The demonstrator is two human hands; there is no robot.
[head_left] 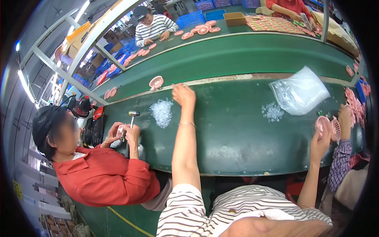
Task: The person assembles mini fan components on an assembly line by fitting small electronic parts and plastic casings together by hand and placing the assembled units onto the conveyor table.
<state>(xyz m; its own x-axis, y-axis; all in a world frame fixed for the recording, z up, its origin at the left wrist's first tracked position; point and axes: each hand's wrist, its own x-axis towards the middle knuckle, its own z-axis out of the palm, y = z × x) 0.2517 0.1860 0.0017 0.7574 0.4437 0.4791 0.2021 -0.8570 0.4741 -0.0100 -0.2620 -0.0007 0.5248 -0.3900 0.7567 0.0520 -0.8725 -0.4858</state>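
My left hand (184,94) reaches far across the green table, its fingers loosely bent and apart, with nothing visible in them. Just left of it, a pink slotted round casing (156,81) stands at the edge of the green strip beyond. Below that lies a pile of small clear plastic pieces (161,113). At the right, my right hand (320,146) is closed on a pink slotted round cover (321,123). A second pink slotted part (335,128) is right beside it, near a co-worker's hand (345,118); I cannot tell who holds it.
A clear plastic bag (301,93) lies beside more small clear pieces (273,112). At left, a co-worker in red (106,173) holds a pink part and a hammer (134,113). Pink parts (353,102) pile up far right. A metal frame post (325,21) rises behind.
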